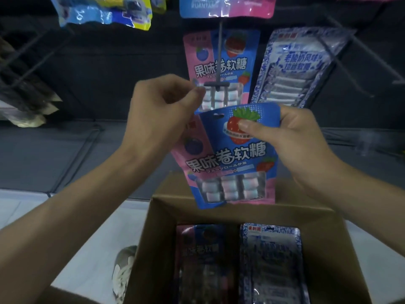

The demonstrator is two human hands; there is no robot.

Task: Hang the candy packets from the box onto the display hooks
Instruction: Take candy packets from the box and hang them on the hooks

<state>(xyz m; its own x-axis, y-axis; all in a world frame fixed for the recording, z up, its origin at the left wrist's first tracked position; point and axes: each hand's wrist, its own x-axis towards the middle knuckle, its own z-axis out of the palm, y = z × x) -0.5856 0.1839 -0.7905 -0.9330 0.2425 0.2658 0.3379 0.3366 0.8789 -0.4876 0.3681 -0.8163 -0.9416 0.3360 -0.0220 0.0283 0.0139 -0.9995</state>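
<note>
My right hand [282, 137] pinches the top of a blue and pink candy packet [228, 159], thumb on its strawberry picture, and holds it upright above the cardboard box [221, 211]. My left hand [162, 110] has its fingers curled, with thumb and forefinger at the left end of the display hook [217, 84]. One matching packet [221, 69] hangs on that hook behind. The held packet's hang hole sits just below the hook tip. Inside the box lie more pink and blue packets [201, 262] and white and blue ones [274, 264].
A white and blue packet [295, 69] hangs on the hook to the right. Other packets hang above [225, 5] and at upper left [105, 12]. Dark packets [26, 102] hang at the left edge. Bare wire hooks [361, 69] jut out at right. A shoe [125, 270] shows beside the box.
</note>
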